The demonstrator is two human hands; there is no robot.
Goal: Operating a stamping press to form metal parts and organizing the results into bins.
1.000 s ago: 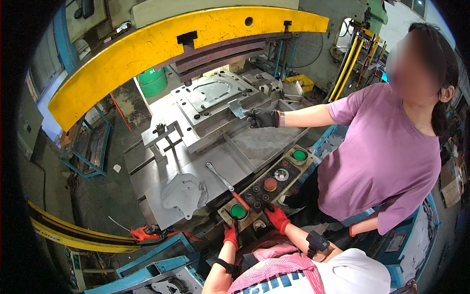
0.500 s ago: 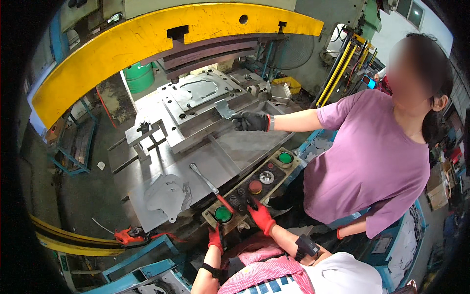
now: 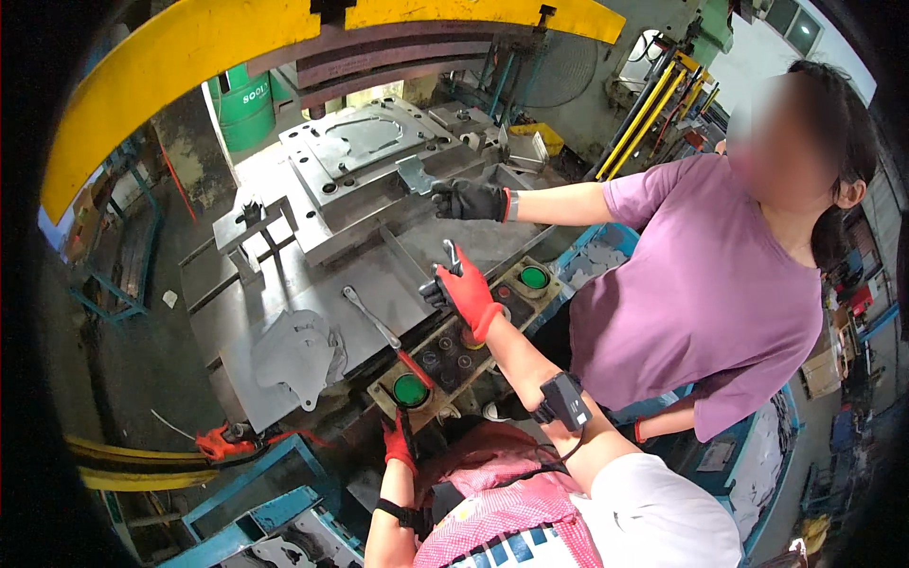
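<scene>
Since the right hand [image 3: 467,292] is leaving the control panel [image 3: 440,400], fingers spread, kinda empty-looking, only the left hand [image 3: 400,444] is staying by its left corner, grip unclear; coworker's black glove [image 3: 471,201] is holding that bent metal plate [image 3: 414,175] by the die's near edge.

Right hand [image 3: 467,292] gloved, held up, fingers [image 3: 454,259] splayed toward 10–11 o'clock, forearm [image 3: 526,362] in from 5. Left hand [image 3: 400,442] gloved, lower at 7 o'clock, pointing to 12; grip unclear.
</scene>
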